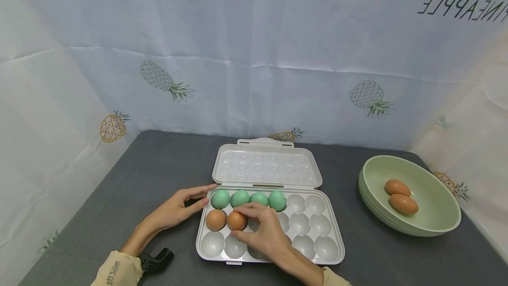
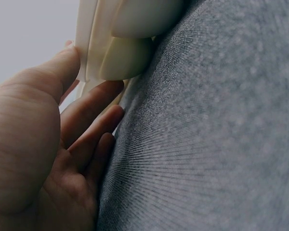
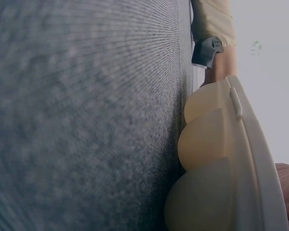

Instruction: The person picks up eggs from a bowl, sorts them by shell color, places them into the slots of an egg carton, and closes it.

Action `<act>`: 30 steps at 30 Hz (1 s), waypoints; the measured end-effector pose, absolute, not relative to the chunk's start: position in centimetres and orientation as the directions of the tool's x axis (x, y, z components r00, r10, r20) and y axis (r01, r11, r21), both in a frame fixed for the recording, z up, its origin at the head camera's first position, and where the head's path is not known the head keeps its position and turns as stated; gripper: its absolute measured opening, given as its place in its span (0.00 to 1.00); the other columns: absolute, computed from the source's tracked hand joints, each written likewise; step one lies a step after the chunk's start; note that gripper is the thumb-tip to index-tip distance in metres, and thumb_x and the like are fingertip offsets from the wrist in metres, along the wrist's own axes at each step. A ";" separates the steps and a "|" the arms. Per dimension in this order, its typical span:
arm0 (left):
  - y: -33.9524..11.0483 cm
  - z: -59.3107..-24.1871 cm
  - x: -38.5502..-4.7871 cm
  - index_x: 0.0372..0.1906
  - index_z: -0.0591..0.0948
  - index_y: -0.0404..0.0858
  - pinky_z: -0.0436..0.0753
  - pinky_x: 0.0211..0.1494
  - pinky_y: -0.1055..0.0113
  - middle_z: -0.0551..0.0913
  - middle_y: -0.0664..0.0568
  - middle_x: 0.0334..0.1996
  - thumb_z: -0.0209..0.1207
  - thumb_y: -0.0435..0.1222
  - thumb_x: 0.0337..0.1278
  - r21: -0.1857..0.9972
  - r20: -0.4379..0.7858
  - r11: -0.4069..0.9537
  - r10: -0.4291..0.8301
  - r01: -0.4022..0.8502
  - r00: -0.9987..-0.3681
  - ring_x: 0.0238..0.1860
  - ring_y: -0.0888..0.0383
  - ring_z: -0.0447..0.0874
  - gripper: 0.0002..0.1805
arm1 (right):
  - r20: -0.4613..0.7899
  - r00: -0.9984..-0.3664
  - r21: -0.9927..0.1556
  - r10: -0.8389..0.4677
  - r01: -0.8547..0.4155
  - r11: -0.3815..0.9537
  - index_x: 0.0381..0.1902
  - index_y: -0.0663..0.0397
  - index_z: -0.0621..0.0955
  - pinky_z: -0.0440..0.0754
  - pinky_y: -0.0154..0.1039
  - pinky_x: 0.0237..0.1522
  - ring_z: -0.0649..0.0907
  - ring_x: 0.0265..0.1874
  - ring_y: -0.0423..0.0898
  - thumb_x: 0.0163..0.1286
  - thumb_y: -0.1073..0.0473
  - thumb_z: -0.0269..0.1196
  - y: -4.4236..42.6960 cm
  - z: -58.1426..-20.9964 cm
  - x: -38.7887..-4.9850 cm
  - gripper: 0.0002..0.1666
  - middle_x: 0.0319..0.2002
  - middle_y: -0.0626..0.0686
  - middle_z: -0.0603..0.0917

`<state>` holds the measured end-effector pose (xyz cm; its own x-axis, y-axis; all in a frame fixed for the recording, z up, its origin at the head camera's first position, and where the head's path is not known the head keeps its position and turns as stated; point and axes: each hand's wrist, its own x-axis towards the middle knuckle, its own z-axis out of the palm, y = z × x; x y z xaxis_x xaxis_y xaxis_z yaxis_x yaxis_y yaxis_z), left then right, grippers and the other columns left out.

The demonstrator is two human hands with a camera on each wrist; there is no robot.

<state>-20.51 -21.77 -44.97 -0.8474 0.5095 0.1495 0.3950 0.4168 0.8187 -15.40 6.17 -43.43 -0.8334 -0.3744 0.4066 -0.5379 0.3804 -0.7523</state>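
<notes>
An egg box (image 1: 331, 197) lies on the table with its lid (image 1: 266, 153) laid back. Several green eggs (image 1: 240, 198) fill the left part of its far row. In the middle row one brown egg (image 1: 216, 220) sits at the left end. Beside it is a second brown egg (image 1: 237, 221), pinched at its cup between the thumb and fingers of my right hand (image 1: 266, 231). My left hand (image 1: 174, 208) touches the box's far left corner with thumb and fingers fairly straight. In the left wrist view, the thumb of this hand (image 2: 26, 139) meets the rim.
Stacked pale green bowls (image 1: 432, 215) stand to the right on the dark table (image 1: 170, 158), the top one holding two brown eggs (image 1: 403, 204). A black band (image 1: 156, 261) is on the left wrist. A pineapple-print curtain (image 1: 254, 100) rises behind the table.
</notes>
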 end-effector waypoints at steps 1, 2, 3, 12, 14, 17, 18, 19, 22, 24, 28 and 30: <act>-21.8 -45.0 -20.5 0.72 0.75 0.45 0.70 0.68 0.78 0.80 0.48 0.68 0.55 0.40 0.77 0.818 0.150 0.417 0.510 0.396 -0.847 0.67 0.74 0.72 0.23 | 0.406 -0.834 -0.753 -0.374 -0.537 0.381 0.47 0.58 0.90 0.86 0.34 0.51 0.88 0.48 0.45 0.48 0.66 0.81 6.2 -43.4 -15.4 0.24 0.46 0.51 0.91; -21.8 -45.0 -20.5 0.72 0.75 0.45 0.70 0.68 0.78 0.80 0.48 0.68 0.55 0.40 0.77 0.818 0.149 0.418 0.510 0.396 -0.847 0.67 0.74 0.72 0.23 | 0.406 -0.834 -0.752 -0.374 -0.538 0.382 0.47 0.58 0.90 0.86 0.34 0.51 0.88 0.48 0.45 0.48 0.66 0.81 6.2 -43.5 -15.4 0.25 0.46 0.51 0.91; -21.8 -45.0 -20.5 0.72 0.75 0.45 0.70 0.68 0.78 0.80 0.48 0.68 0.55 0.40 0.77 0.818 0.149 0.419 0.510 0.395 -0.847 0.67 0.74 0.72 0.23 | 0.406 -0.833 -0.751 -0.375 -0.538 0.383 0.47 0.58 0.90 0.86 0.34 0.51 0.88 0.48 0.46 0.48 0.66 0.81 6.2 -43.5 -15.4 0.25 0.46 0.51 0.91; -21.7 -44.9 -20.5 0.72 0.74 0.45 0.70 0.68 0.78 0.80 0.47 0.68 0.55 0.39 0.77 0.820 0.153 0.410 0.515 0.399 -0.843 0.67 0.74 0.72 0.23 | 0.400 -0.838 -0.759 -0.370 -0.530 0.379 0.49 0.58 0.89 0.86 0.34 0.52 0.88 0.48 0.46 0.49 0.66 0.81 6.2 -43.4 -15.3 0.26 0.47 0.51 0.91; -21.7 -44.9 -20.5 0.72 0.75 0.44 0.70 0.68 0.78 0.80 0.47 0.68 0.55 0.39 0.77 0.822 0.155 0.407 0.514 0.399 -0.843 0.67 0.74 0.72 0.23 | 0.403 -0.836 -0.764 -0.373 -0.531 0.367 0.49 0.59 0.89 0.86 0.34 0.53 0.88 0.48 0.47 0.50 0.65 0.81 6.2 -43.4 -15.3 0.26 0.47 0.51 0.91; -21.7 -45.0 -20.5 0.72 0.75 0.44 0.69 0.68 0.78 0.80 0.48 0.68 0.55 0.39 0.77 0.819 0.157 0.410 0.512 0.401 -0.844 0.67 0.74 0.72 0.23 | 0.404 -0.833 -0.778 -0.378 -0.531 0.337 0.50 0.60 0.89 0.85 0.33 0.54 0.88 0.49 0.48 0.52 0.64 0.81 6.2 -43.4 -15.3 0.26 0.48 0.53 0.91; -21.7 -45.0 -20.5 0.72 0.75 0.45 0.69 0.68 0.78 0.80 0.48 0.68 0.55 0.39 0.77 0.818 0.157 0.411 0.512 0.402 -0.844 0.67 0.74 0.72 0.23 | 0.405 -0.833 -0.785 -0.378 -0.529 0.323 0.51 0.60 0.89 0.85 0.33 0.55 0.88 0.50 0.48 0.52 0.64 0.81 6.3 -43.4 -15.3 0.26 0.48 0.54 0.90; -21.7 -45.0 -20.5 0.72 0.75 0.45 0.70 0.68 0.78 0.80 0.48 0.68 0.55 0.39 0.77 0.817 0.157 0.413 0.512 0.402 -0.845 0.67 0.74 0.71 0.23 | 0.405 -0.833 -0.792 -0.378 -0.526 0.309 0.51 0.61 0.88 0.85 0.33 0.56 0.88 0.50 0.49 0.53 0.63 0.80 6.3 -43.3 -15.3 0.26 0.49 0.55 0.90; -21.7 -45.1 -20.5 0.72 0.75 0.45 0.70 0.68 0.78 0.80 0.48 0.68 0.55 0.39 0.77 0.816 0.157 0.413 0.514 0.404 -0.843 0.68 0.74 0.71 0.23 | 0.391 -0.839 -0.827 -0.377 -0.501 0.256 0.52 0.62 0.88 0.84 0.33 0.58 0.88 0.52 0.50 0.54 0.63 0.80 6.4 -43.0 -15.1 0.26 0.50 0.57 0.90; -21.8 -45.1 -20.5 0.72 0.75 0.45 0.69 0.68 0.78 0.80 0.48 0.67 0.55 0.39 0.77 0.816 0.158 0.413 0.514 0.404 -0.843 0.68 0.74 0.71 0.23 | 0.387 -0.844 -0.840 -0.372 -0.489 0.235 0.52 0.62 0.88 0.83 0.32 0.59 0.88 0.52 0.51 0.54 0.62 0.80 6.6 -42.7 -15.0 0.26 0.51 0.57 0.90; -21.8 -45.0 -20.5 0.72 0.75 0.44 0.70 0.68 0.79 0.80 0.48 0.67 0.55 0.39 0.77 0.819 0.161 0.408 0.513 0.404 -0.843 0.67 0.75 0.72 0.23 | 0.397 -0.847 -0.848 -0.354 -0.486 0.212 0.52 0.61 0.88 0.81 0.32 0.60 0.87 0.53 0.49 0.55 0.62 0.80 7.1 -42.0 -14.8 0.26 0.50 0.57 0.90; -21.8 -45.0 -20.5 0.72 0.75 0.44 0.70 0.68 0.79 0.80 0.48 0.67 0.55 0.39 0.77 0.820 0.160 0.407 0.512 0.403 -0.844 0.67 0.75 0.71 0.23 | 0.412 -0.847 -0.850 -0.336 -0.490 0.192 0.52 0.63 0.87 0.81 0.32 0.60 0.87 0.54 0.45 0.55 0.64 0.79 7.5 -41.6 -14.9 0.26 0.50 0.59 0.89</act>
<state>-20.47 -21.78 -44.99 -0.8437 0.5124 0.1601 0.4028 0.4070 0.8198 -14.89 7.49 -41.63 -0.8468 -0.3362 0.4121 -0.4899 0.1916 -0.8505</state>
